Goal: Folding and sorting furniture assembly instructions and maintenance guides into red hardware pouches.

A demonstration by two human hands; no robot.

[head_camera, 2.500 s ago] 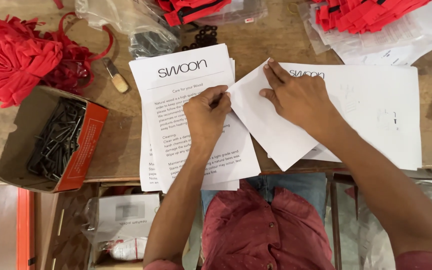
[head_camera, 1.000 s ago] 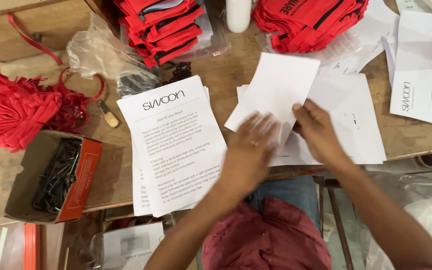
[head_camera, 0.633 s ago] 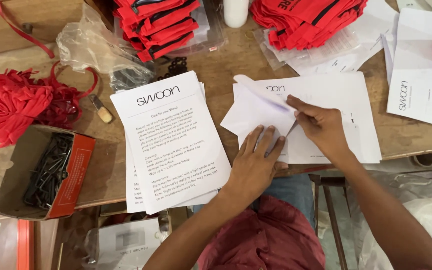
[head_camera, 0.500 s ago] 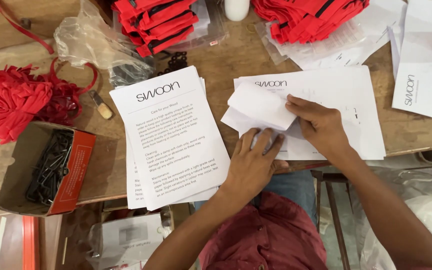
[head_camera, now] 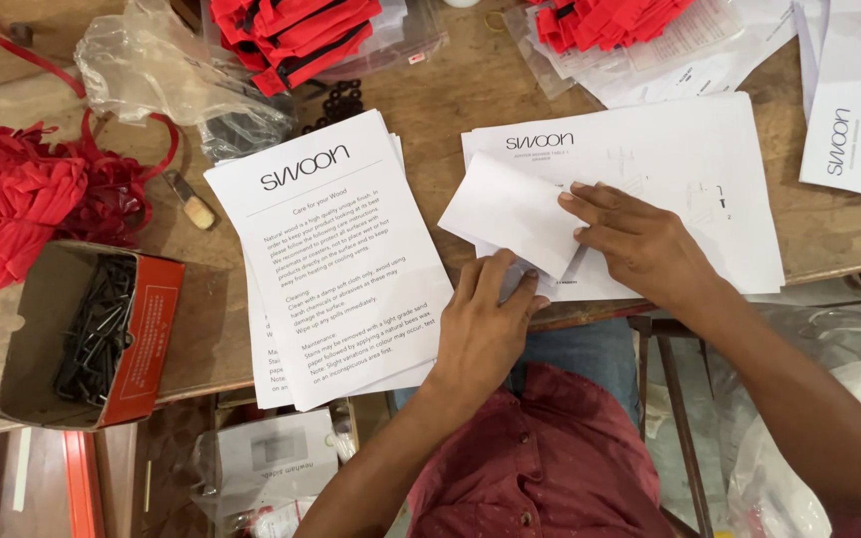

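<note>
While the left hand (head_camera: 485, 334) pins the folded white sheet (head_camera: 512, 211) flat on the desk (head_camera: 450, 95), the right hand (head_camera: 640, 244) presses its fold; creasing looks underway, needing a firm swipe

Both hands (head_camera: 560, 284) on folded paper (head_camera: 510, 214)

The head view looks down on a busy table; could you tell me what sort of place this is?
Probably a packing bench in a workshop: stacks of printed sheets, a box of black metal keys, and bundles of red fabric pieces on a wooden table.
</note>
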